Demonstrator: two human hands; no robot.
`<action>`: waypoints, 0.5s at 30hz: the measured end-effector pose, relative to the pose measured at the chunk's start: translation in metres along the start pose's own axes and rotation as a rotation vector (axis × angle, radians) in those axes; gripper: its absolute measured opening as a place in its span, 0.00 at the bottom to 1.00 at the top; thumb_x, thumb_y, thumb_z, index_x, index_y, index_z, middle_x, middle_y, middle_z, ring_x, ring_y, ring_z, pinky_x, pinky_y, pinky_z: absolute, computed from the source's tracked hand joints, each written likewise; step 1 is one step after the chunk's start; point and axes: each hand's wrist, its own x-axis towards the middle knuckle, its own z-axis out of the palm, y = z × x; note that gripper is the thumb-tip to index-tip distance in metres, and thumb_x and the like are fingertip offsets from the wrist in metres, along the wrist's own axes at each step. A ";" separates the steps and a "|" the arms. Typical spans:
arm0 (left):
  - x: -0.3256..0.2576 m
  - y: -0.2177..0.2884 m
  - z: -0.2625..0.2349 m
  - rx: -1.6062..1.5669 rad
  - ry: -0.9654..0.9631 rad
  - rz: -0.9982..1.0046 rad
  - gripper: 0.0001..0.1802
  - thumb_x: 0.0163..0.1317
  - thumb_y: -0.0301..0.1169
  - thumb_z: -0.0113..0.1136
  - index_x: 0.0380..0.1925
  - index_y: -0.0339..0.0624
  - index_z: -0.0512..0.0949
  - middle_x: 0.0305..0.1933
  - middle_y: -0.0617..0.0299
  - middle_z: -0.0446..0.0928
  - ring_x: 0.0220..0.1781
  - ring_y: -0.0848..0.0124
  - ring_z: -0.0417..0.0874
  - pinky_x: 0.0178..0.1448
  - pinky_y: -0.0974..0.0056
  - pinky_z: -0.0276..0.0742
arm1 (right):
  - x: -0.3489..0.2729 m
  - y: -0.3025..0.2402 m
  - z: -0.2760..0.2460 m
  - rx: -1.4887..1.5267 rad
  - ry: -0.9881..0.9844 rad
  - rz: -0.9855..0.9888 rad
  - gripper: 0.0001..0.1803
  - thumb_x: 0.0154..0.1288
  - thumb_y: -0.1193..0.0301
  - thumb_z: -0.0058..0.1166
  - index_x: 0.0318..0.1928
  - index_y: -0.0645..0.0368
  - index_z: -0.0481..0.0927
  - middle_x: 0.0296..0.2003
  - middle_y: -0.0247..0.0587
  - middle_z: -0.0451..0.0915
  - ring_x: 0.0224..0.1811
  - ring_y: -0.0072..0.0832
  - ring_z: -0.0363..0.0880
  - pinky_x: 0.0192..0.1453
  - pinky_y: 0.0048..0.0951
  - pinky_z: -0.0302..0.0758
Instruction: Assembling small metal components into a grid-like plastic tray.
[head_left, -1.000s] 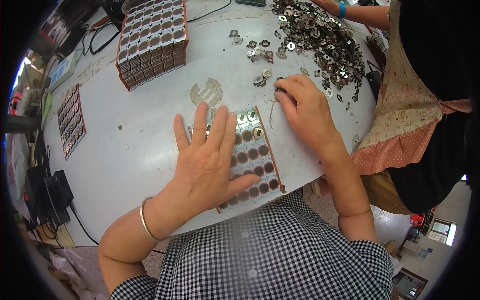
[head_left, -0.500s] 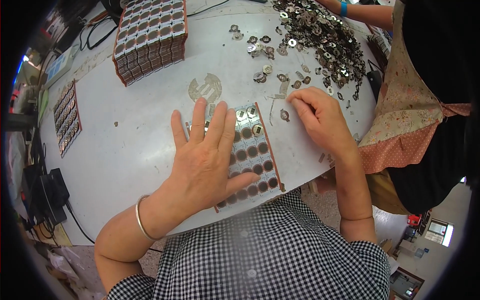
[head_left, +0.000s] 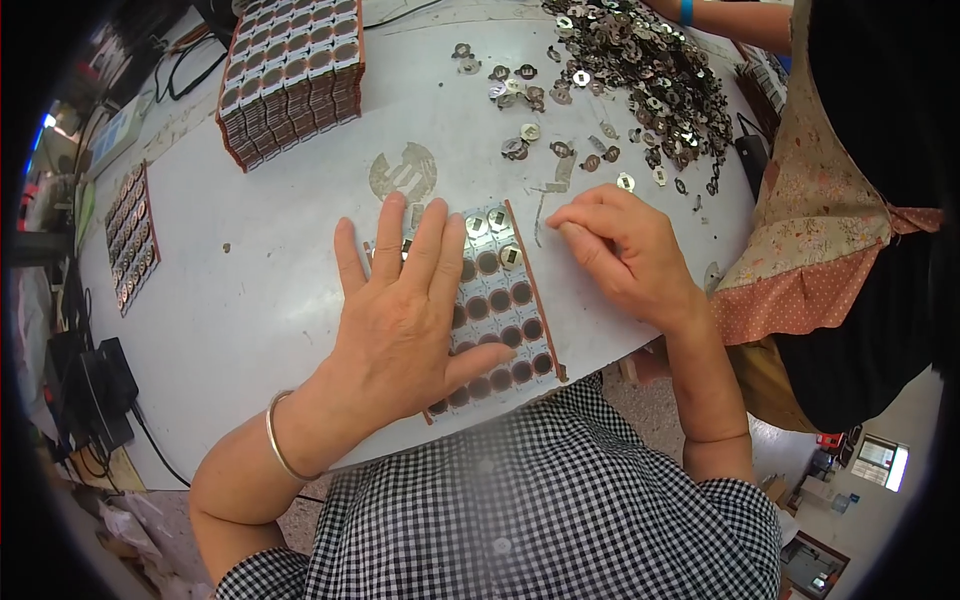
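Table (head_left: 250, 300): smooth, matt grey-white surface, lightly scuffed. Tray (head_left: 500, 300): thin card-like sheet, matt, brown-edged, with dark round recesses. Loose parts (head_left: 650, 70): small metal pieces, shiny, silvery to bronze. Bangle (head_left: 275, 440): polished silver metal. Checked shirt (head_left: 520, 520): woven cloth, matt. Apron (head_left: 820, 220): soft printed fabric.

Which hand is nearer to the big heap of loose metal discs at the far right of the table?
Right. The right hand rests just below the scattered edge of the heap of metal discs, fingertips beside the tray. The left hand lies flat on that tray, farther left.
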 end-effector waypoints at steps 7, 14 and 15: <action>0.001 0.001 0.000 -0.044 0.060 -0.022 0.62 0.50 0.65 0.71 0.72 0.25 0.62 0.76 0.36 0.63 0.82 0.37 0.55 0.77 0.24 0.38 | 0.006 -0.039 0.030 0.572 0.009 0.350 0.05 0.69 0.78 0.62 0.43 0.65 0.84 0.33 0.30 0.83 0.33 0.14 0.79 0.38 0.17 0.75; 0.001 0.000 0.001 -0.069 0.097 -0.021 0.62 0.49 0.64 0.73 0.71 0.26 0.64 0.74 0.37 0.65 0.80 0.40 0.59 0.76 0.24 0.41 | 0.014 -0.040 0.042 0.244 -0.025 0.142 0.05 0.66 0.80 0.63 0.42 0.63 0.84 0.28 0.27 0.78 0.26 0.11 0.70 0.29 0.19 0.69; 0.002 0.000 0.001 -0.072 0.100 -0.020 0.62 0.49 0.64 0.73 0.71 0.26 0.64 0.74 0.37 0.64 0.80 0.40 0.59 0.76 0.24 0.41 | 0.014 -0.041 0.042 0.220 -0.029 0.143 0.05 0.66 0.80 0.63 0.42 0.63 0.84 0.27 0.28 0.77 0.25 0.11 0.69 0.28 0.19 0.68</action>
